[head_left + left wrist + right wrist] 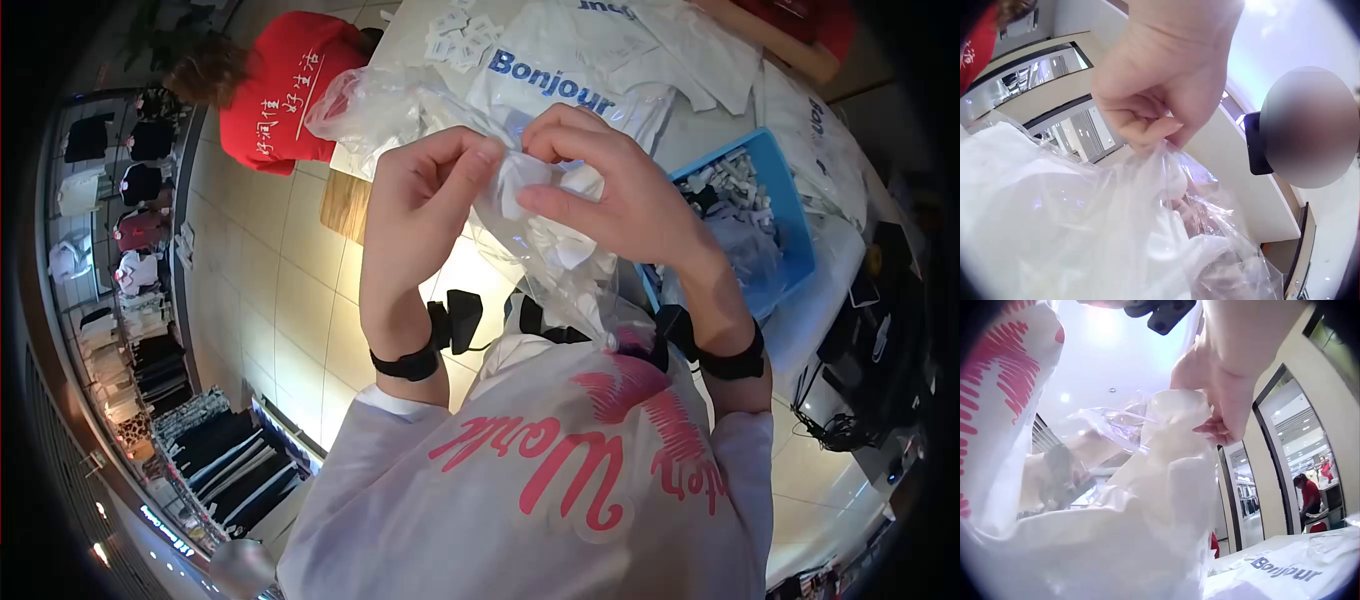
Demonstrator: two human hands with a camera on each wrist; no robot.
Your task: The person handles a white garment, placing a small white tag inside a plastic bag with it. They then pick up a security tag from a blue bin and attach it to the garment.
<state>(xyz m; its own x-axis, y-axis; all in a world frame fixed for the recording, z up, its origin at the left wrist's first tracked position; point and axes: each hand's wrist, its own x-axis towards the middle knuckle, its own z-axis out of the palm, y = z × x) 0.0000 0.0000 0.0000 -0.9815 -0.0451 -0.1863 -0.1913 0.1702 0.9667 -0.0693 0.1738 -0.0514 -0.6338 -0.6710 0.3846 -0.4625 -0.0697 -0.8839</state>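
In the head view a clear plastic bag (590,285) with white cloth (530,180) inside hangs in front of the person's chest, over the table's near edge. The left hand (415,205) pinches the bag's film between thumb and fingertips; the left wrist view shows the film (1166,162) gathered at those tips. Close beside it, the right hand (625,185) curls its fingers and thumb on the bag's upper part. From the right wrist, the white bundle (1172,469) hangs below that hand, with loose clear film to its left.
A blue bin (795,215) of small grey and black pieces stands to the right. White shirts printed "Bonjour" (550,80) and small white tags (465,35) lie on the table (415,45). A person in red (285,90) is at the far left; another person's arm (775,35) reaches in at upper right.
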